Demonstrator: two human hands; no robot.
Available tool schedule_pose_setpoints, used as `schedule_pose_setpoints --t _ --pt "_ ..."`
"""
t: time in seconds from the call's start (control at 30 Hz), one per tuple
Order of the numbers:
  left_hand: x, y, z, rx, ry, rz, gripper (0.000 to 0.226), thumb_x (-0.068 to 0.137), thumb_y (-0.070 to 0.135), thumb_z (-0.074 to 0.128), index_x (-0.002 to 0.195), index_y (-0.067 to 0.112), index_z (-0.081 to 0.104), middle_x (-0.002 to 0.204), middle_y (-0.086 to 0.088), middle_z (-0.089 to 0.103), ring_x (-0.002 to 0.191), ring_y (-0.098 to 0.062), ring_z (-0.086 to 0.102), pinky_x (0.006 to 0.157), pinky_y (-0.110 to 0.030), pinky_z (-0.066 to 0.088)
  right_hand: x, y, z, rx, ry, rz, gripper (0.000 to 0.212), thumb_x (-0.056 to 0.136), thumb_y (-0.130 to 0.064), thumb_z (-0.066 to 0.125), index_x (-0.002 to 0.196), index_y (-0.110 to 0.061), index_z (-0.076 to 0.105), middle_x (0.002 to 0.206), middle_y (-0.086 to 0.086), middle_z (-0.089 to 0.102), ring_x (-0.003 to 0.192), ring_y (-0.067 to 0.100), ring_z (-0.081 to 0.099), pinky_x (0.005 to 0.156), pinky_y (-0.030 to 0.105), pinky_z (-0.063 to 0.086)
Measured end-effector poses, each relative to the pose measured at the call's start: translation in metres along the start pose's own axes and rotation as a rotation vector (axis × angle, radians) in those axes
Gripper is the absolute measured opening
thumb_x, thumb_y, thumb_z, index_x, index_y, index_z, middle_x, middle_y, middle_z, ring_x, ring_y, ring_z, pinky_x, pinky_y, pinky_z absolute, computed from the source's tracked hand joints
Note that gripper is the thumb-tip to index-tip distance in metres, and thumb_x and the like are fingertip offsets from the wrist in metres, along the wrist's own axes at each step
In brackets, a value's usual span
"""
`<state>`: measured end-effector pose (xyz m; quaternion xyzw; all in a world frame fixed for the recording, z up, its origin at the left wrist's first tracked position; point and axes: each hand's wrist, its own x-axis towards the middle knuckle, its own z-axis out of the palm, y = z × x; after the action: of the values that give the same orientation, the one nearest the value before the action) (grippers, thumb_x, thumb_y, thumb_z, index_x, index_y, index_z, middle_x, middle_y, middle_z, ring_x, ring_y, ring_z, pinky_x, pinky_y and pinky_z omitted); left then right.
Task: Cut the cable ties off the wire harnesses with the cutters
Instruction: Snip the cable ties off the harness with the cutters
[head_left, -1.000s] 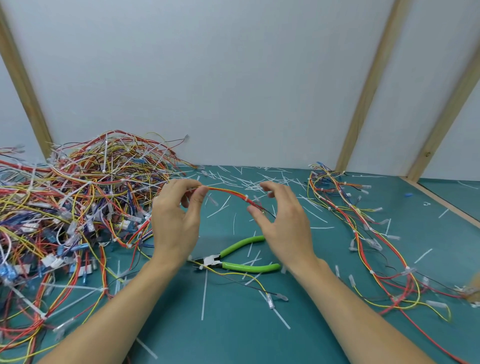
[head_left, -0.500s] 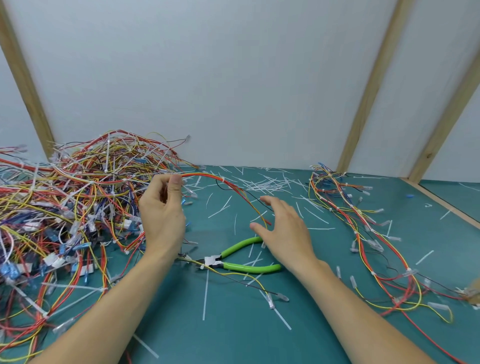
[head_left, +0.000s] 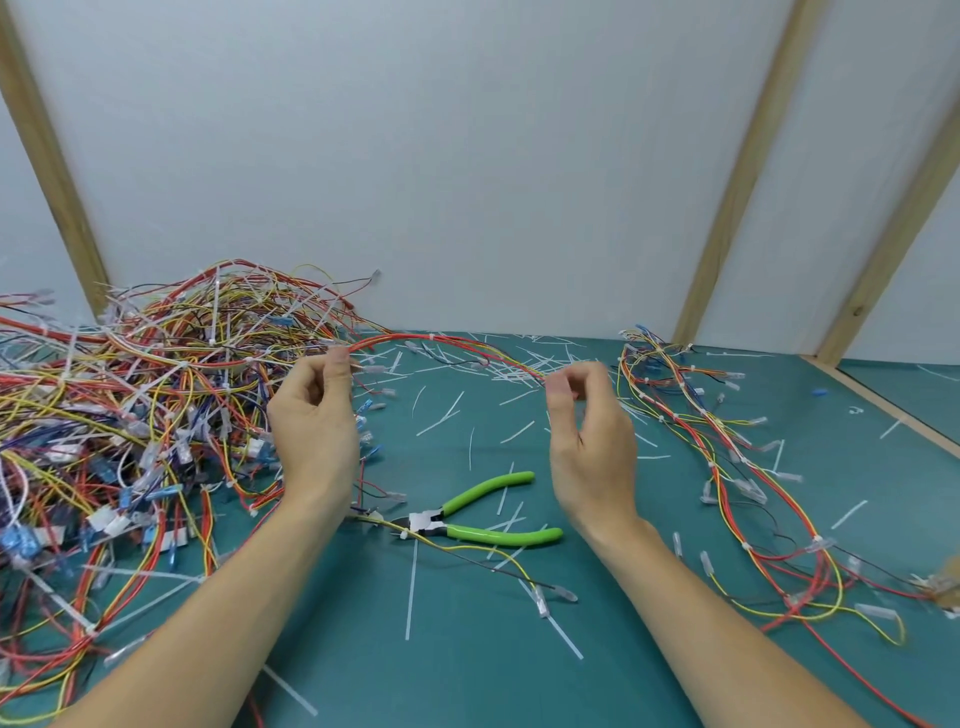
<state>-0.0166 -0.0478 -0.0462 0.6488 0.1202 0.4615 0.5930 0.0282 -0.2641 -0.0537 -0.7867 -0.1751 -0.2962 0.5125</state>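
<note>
You pinch a red-and-yellow harness in the fingers of both hands, left hand and right hand, stretching it left-to-right above the worktop, while the green-handled cutters lie below, handles nearer your right hand.

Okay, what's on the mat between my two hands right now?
In the head view, between the left hand and right hand lie scattered cut tie scraps; the wire harness arcs above, pinched by both.
</note>
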Motion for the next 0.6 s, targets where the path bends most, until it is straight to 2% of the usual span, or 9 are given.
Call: schedule_pose_setpoints --t 0.03,0.07,0.13,0.23,0.33,0.4,0.47,0.53,0.6 --pt "-0.002 0.000 0.000 0.059 -0.054 0.066 0.028 0.103 0.034 0.055 0.079 0.023 0.061 0.065 0.003 0.046 0.060 -0.010 0.036 0.054 -0.027 0.029 0.003 -0.001 -0.003 -0.030 0.070 -0.041 0.032 0.101 -0.049 0.050 0.111 -0.020 0.059 0.106 -0.009 0.064 0.101 0.010 0.059 0.088 0.035 0.048" --pt "-0.006 0.002 0.002 0.130 -0.127 0.149 0.022 0.104 0.028 0.054 0.085 0.024 0.064 0.065 0.007 0.049 0.060 -0.008 0.040 0.055 -0.023 0.032 0.006 -0.003 -0.006 -0.064 0.118 -0.123 0.037 0.099 -0.042 0.057 0.124 -0.014 0.057 0.120 -0.005 0.061 0.114 0.013 0.056 0.100 0.031 0.045" --pt "-0.019 0.006 0.008 0.242 -0.311 0.334 0.017 0.104 0.015 0.053 0.099 0.018 0.069 0.076 0.011 0.058 0.069 -0.005 0.052 0.064 -0.017 0.039 0.007 -0.010 -0.006 -0.113 0.110 -0.349 0.046 0.096 -0.033 0.064 0.133 -0.008 0.054 0.129 0.001 0.058 0.122 0.018 0.053 0.110 0.029 0.039" --pt "-0.040 0.007 0.017 0.269 -0.560 0.503 0.028 0.098 0.000 0.050 0.116 0.012 0.067 0.094 0.012 0.065 0.088 -0.002 0.061 0.079 -0.014 0.044 -0.007 -0.024 0.006 -0.161 -0.155 -0.488 0.052 0.093 -0.034 0.063 0.140 -0.014 0.053 0.130 -0.003 0.062 0.116 0.020 0.059 0.107 0.036 0.044" --pt "-0.043 0.009 0.018 0.230 -0.610 0.457 0.036 0.098 -0.002 0.045 0.126 0.016 0.060 0.091 0.018 0.065 0.087 -0.006 0.066 0.078 -0.017 0.047 -0.016 -0.026 0.013 -0.234 -0.365 -0.316 0.052 0.097 -0.049 0.053 0.145 -0.032 0.044 0.123 -0.016 0.065 0.096 0.006 0.066 0.083 0.033 0.051" --pt "-0.042 0.011 0.017 0.219 -0.577 0.458 0.031 0.102 0.002 0.043 0.127 0.016 0.055 0.090 0.010 0.066 0.084 -0.011 0.066 0.076 -0.017 0.050 -0.012 -0.022 0.010 -0.292 -0.357 -0.275 0.039 0.097 -0.057 0.052 0.131 -0.038 0.055 0.096 -0.017 0.068 0.086 0.007 0.065 0.068 0.030 0.043" --pt "-0.042 0.014 0.017 0.248 -0.521 0.501 0.031 0.100 0.002 0.046 0.127 0.016 0.055 0.096 0.006 0.067 0.089 -0.010 0.065 0.078 -0.016 0.050 -0.006 -0.017 0.007 -0.330 -0.297 -0.289 0.028 0.096 -0.056 0.055 0.103 -0.033 0.071 0.079 -0.012 0.064 0.076 0.011 0.062 0.063 0.030 0.039" --pt "-0.042 0.017 0.015 0.313 -0.439 0.589 0.031 0.097 0.005 0.050 0.126 0.015 0.057 0.102 0.006 0.067 0.095 -0.013 0.065 0.083 -0.026 0.052 0.000 -0.011 0.005 -0.263 -0.222 -0.229 0.035 0.098 -0.051 0.055 0.079 -0.027 0.071 0.069 -0.010 0.059 0.065 0.010 0.054 0.059 0.033 0.038" --pt "-0.040 0.017 0.012 0.423 -0.338 0.706 0.030 0.094 0.007 0.054 0.123 0.013 0.059 0.107 0.004 0.067 0.101 -0.018 0.063 0.091 -0.034 0.048 0.005 -0.005 0.004 -0.077 -0.115 -0.096 0.039 0.101 -0.045 0.053 0.071 -0.022 0.063 0.060 -0.013 0.051 0.057 0.009 0.045 0.056 0.031 0.031"
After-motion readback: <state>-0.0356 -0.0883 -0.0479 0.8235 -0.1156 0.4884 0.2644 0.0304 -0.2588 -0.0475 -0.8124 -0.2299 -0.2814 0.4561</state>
